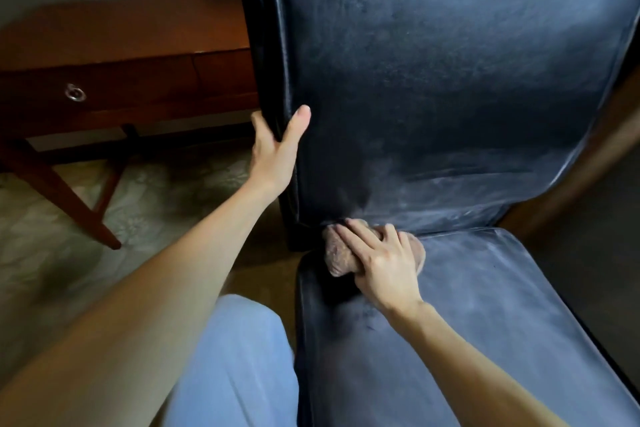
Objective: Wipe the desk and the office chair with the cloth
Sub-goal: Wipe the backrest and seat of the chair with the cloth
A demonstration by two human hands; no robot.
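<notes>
A black leather office chair fills the right side, its backrest upright and its seat below, both dusty grey in patches. My left hand grips the backrest's left edge, thumb on the front and fingers wrapped behind. My right hand presses a bunched brownish cloth onto the seat's back left corner, right at the crease under the backrest. The fingers lie spread over the cloth. The wooden desk stands at the upper left.
The desk has a drawer with a round metal ring pull and slanted legs on a pale patterned carpet. My leg in light blue trousers is beside the seat's left edge.
</notes>
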